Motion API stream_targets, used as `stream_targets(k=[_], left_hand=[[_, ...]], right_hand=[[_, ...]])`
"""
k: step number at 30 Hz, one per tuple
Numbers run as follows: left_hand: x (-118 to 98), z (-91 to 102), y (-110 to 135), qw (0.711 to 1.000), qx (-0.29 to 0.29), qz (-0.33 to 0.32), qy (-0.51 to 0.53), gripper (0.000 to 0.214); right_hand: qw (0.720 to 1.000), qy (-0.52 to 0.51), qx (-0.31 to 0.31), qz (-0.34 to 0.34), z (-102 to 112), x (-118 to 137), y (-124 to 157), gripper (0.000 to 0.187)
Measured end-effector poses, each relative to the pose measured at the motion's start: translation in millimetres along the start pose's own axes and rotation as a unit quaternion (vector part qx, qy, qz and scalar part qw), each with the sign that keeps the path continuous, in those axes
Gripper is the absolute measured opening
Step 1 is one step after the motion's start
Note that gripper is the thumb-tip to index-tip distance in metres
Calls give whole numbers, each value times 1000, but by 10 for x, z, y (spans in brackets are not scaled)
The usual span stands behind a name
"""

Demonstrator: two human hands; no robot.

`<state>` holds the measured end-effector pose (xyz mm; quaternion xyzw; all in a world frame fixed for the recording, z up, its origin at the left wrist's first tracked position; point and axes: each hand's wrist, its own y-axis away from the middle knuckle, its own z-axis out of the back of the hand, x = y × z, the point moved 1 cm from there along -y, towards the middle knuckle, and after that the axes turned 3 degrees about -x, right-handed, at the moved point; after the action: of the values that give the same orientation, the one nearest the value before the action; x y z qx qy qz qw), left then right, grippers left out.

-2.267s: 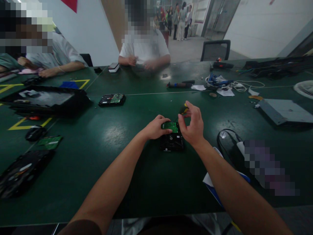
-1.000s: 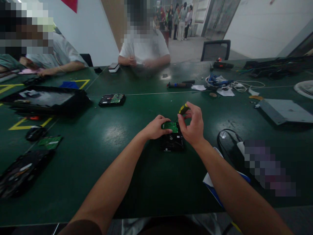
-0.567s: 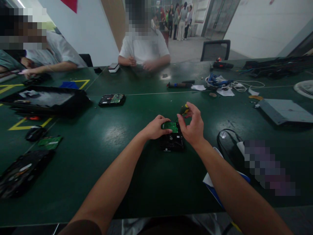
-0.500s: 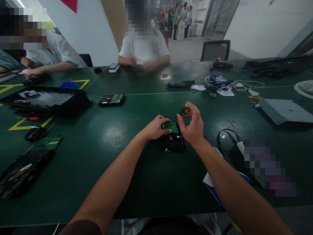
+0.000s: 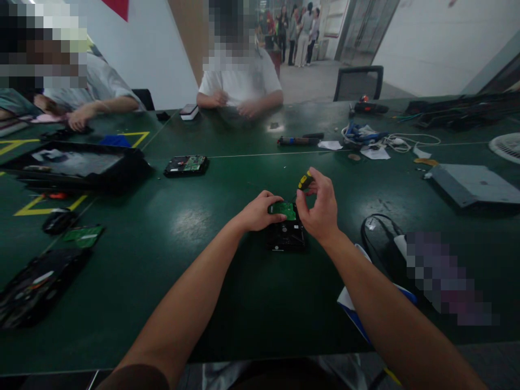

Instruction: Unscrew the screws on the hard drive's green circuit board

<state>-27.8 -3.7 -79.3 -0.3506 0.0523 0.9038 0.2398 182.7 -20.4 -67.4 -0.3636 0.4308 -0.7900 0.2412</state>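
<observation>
A black hard drive (image 5: 286,237) with a green circuit board (image 5: 287,210) at its far end lies on the table before me. My left hand (image 5: 263,212) grips the drive's left side, thumb over the board and fingers along the far edge. In my right hand (image 5: 320,205) a yellow and black screwdriver (image 5: 305,180) is pinched between thumb and fingers, handle up and tilted. Its shaft points down toward the board's far right corner; the tip is hidden behind my hand.
Another hard drive (image 5: 186,166) lies ahead left, near a black tray (image 5: 77,165). At left are a loose circuit board (image 5: 84,236) and black casing (image 5: 44,284). A grey metal box (image 5: 475,184) and a cable (image 5: 363,230) are at right. Co-workers (image 5: 239,86) sit across the table.
The screwdriver handle has turned slightly in my right fingers, showing more yellow. My left hand and the drive stay in place. A co-worker's hand at far left has moved right.
</observation>
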Motion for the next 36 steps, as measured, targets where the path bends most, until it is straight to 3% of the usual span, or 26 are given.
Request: stream_targets(k=[4, 19, 36], left_hand=[[3, 0, -1, 1000, -2, 2, -2, 63], [5, 3, -3, 1000, 3, 3, -1, 66], [28, -11, -12, 1000, -2, -2, -4, 64]], right_hand=[[1000, 14, -19, -8, 3, 3, -5, 69], [1000, -14, 8, -7, -3, 3, 10, 76], [999, -2, -33, 2, 0, -2, -3, 67]])
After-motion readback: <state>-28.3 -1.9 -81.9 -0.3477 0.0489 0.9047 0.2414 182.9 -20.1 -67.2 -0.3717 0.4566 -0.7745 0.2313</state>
